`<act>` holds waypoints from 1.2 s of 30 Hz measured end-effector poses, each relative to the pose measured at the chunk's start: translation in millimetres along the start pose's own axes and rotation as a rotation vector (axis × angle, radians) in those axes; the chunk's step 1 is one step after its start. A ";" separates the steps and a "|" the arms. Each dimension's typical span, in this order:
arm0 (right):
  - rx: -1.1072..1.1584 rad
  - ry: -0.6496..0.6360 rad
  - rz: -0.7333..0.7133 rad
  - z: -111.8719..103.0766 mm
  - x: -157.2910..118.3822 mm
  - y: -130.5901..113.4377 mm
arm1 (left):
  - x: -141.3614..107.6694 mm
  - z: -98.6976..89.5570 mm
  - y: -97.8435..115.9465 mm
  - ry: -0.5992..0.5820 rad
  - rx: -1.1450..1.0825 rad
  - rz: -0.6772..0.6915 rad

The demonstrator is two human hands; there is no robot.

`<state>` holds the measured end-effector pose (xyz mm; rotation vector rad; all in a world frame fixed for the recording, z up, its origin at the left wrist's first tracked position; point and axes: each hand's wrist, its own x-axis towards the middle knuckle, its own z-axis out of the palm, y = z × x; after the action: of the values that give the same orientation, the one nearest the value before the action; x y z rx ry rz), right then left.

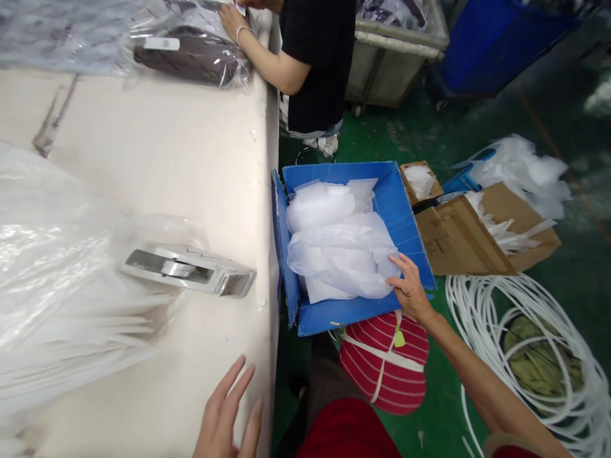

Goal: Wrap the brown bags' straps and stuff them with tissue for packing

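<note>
Everything is placed from the blue bin [405, 219]. Far to its left, clear plastic sheeting [52, 273] spreads in glossy folds over the pale, smooth-topped table [191, 152]. Nearer the bin, on the same table, lies a long silver metal tool [188, 270]. Beyond the bin, up and to the left, a person in a black top [317, 60] handles a dark item in a clear bag [191, 60]. Just below the bin sits a rounded red bundle with pale stripes [382, 362], bound by white bands. To the right are a small carton [432, 191], a larger brown cardboard box [465, 238] holding white pieces, and, lower down, a loose coil of white tubing [539, 356].

The left hand [229, 413], below and left of the bin, is empty, its fingers spread over the table. The right hand [408, 289] reaches over the bin's right side, fingertips touching the edge of the frosted plastic bag [341, 254]; whether they pinch it cannot be told. That bag lies inside the bin, soft, thin and wrinkled, on flat white sheets [324, 291].
</note>
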<state>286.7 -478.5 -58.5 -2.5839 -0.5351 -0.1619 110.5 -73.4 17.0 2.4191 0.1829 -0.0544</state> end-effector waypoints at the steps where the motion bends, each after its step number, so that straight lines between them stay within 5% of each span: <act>1: 0.009 0.012 -0.009 -8.9 1.2 -8.0 | 20.9 11.1 5.8 -0.017 -0.008 0.060; 5: 0.066 0.051 -0.012 -39.5 4.6 -34.0 | 111.2 44.2 36.6 0.010 0.006 0.252; 9: 0.196 0.054 -0.006 -59.7 1.9 -46.8 | 182.3 66.9 57.9 -0.025 0.086 0.290; 18: 0.301 0.060 -0.009 -91.2 -5.1 -65.0 | 254.8 99.4 67.9 -0.266 0.109 0.256; 23: 0.264 0.060 0.028 -90.0 -16.2 -58.5 | 240.8 104.7 73.9 -0.342 0.104 0.281; 30: 0.276 0.204 0.681 -58.0 -48.1 -15.2 | 163.0 124.5 94.3 -0.506 0.072 0.297; 33: 0.418 0.068 0.749 -43.7 -44.2 -26.7 | 129.3 136.0 98.6 -0.575 -0.048 0.221; 36: 0.527 0.010 0.792 -38.0 -30.0 -47.8 | 109.0 131.4 98.3 -0.444 -0.152 0.166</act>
<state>239.4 -469.1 -10.4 -2.0810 0.4209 0.2109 234.0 -220.2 -27.8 2.1989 -0.2093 -0.4778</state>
